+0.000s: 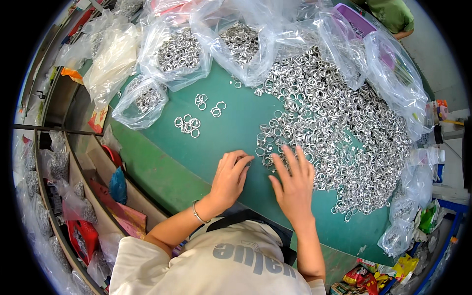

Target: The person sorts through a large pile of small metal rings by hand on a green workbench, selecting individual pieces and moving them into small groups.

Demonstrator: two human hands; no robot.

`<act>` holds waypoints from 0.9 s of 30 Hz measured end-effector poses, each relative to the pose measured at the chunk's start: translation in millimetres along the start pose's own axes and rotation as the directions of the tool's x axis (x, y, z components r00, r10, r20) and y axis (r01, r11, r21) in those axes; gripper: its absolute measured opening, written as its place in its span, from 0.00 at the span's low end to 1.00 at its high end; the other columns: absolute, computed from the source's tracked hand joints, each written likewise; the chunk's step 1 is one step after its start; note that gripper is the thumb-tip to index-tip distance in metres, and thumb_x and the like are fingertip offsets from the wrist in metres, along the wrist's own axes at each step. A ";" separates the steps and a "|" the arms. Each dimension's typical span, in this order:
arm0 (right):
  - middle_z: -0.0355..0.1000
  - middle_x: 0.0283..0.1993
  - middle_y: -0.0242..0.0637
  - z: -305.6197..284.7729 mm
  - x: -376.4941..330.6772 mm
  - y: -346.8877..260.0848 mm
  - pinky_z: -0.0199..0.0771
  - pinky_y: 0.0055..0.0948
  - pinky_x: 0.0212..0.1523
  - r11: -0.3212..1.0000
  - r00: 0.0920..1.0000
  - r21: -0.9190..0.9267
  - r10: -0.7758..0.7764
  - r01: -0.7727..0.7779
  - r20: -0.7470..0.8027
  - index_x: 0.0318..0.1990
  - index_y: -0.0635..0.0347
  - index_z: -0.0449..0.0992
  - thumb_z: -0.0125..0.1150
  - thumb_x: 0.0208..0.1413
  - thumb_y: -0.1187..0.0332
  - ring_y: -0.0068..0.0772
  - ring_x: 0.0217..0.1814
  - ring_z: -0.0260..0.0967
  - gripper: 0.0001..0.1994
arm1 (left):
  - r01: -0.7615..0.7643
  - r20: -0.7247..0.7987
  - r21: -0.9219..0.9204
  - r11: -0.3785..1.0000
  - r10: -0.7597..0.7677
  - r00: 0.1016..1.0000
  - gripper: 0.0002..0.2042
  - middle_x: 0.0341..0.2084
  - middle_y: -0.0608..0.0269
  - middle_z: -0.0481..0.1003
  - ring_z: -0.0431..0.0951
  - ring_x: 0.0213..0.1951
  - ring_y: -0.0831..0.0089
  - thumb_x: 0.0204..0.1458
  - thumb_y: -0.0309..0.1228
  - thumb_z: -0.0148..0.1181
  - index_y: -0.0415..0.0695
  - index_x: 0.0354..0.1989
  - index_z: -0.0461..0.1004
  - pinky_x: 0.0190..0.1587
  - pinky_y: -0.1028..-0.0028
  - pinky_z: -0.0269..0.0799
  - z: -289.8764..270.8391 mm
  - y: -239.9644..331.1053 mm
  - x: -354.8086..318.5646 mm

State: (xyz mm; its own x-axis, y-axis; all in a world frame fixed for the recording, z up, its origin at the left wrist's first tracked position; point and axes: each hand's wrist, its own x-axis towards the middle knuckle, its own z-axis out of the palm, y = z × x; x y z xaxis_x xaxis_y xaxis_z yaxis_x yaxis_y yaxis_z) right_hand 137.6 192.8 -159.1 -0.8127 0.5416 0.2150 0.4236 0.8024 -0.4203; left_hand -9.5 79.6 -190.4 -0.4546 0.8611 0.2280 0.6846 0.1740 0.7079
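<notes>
- One table (231, 130), green, viewed from above on my feed; I use its near edge as the wearer's side.
- One left hand (228, 178), near the middle of the near edge: fingers curled, thumb and forefinger drawn narrow. I cannot tell whether a ring is pinched at the tips.
- One metal bracelet (198, 212), on the left wrist.
- One right hand (295, 187), palm down, fingers spread wide, fingertips at the border of the heap nearest the table's middle; I see nothing gripped in it.
- One large heap of rings (339, 132), silver-coloured, loose, covering much of the table's right half and reaching toward the far and right edges.
- Three small ring clusters, apart from the heap, toward the table's left edge: the largest cluster (187, 125) nearest the wearer, two smaller ones, a left cluster (201, 101) and a right cluster (218, 109), just beyond it.
- One small clear bag (127, 116), holding rings, by the left edge.
- Two larger clear bags, open, with small metal pieces inside, toward the far edge: a left bag (191, 81) and a right bag (267, 46).
- One purple tray (361, 21), at the far right corner.
</notes>
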 end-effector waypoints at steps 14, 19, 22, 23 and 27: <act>0.68 0.45 0.36 9.1 3.0 11.3 0.55 0.42 0.52 0.980 0.950 -0.060 0.169 -0.191 -0.261 0.42 0.60 0.76 0.63 0.49 0.73 0.38 0.50 0.63 0.11 | -0.038 0.054 -0.013 0.999 0.039 0.998 0.18 0.41 0.60 0.70 0.69 0.43 0.62 0.44 0.17 0.60 0.42 0.46 0.72 0.44 0.67 0.62 -0.1 2.3 -3.0; 0.69 0.40 0.34 19.2 18.6 16.4 0.54 0.40 0.48 0.971 0.960 -0.136 0.162 -0.196 -0.229 0.38 0.58 0.77 0.64 0.48 0.72 0.37 0.45 0.63 0.09 | -0.059 0.059 -0.030 0.998 0.061 0.996 0.18 0.41 0.60 0.70 0.70 0.44 0.62 0.44 0.17 0.61 0.42 0.46 0.72 0.44 0.66 0.61 2.1 10.7 -2.5; 0.71 0.35 0.31 10.4 12.4 13.7 0.55 0.36 0.45 0.980 0.936 0.016 0.192 -0.197 -0.295 0.35 0.59 0.78 0.64 0.48 0.74 0.35 0.41 0.65 0.06 | -0.076 0.040 -0.044 0.996 0.077 0.996 0.19 0.42 0.59 0.70 0.70 0.45 0.62 0.44 0.18 0.62 0.43 0.47 0.72 0.45 0.66 0.61 0.5 14.0 6.8; 0.71 0.34 0.31 7.3 7.8 12.9 0.55 0.35 0.44 0.979 0.929 0.064 0.204 -0.193 -0.310 0.35 0.59 0.78 0.64 0.48 0.75 0.35 0.40 0.65 0.05 | -0.083 0.035 -0.048 0.995 0.085 0.996 0.20 0.43 0.59 0.70 0.70 0.45 0.62 0.44 0.18 0.62 0.43 0.48 0.72 0.45 0.66 0.62 0.6 15.6 11.5; 0.72 0.29 0.34 -5.6 -2.6 8.4 0.61 0.26 0.35 0.849 0.889 0.440 0.412 -0.294 -0.199 0.36 0.62 0.79 0.63 0.49 0.79 0.28 0.30 0.65 0.06 | -0.117 0.077 -0.184 0.976 0.133 0.988 0.22 0.45 0.59 0.71 0.70 0.47 0.62 0.44 0.21 0.65 0.43 0.50 0.72 0.48 0.66 0.64 8.0 31.1 25.4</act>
State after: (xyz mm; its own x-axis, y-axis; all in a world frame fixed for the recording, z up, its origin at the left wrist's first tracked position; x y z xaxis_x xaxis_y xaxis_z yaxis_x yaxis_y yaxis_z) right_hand 145.5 199.5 -158.3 -0.4689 0.8618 0.1935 0.4227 0.4113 -0.8076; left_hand 4.8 110.8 -168.0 -0.3140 0.9108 0.2680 0.6166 -0.0190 0.7871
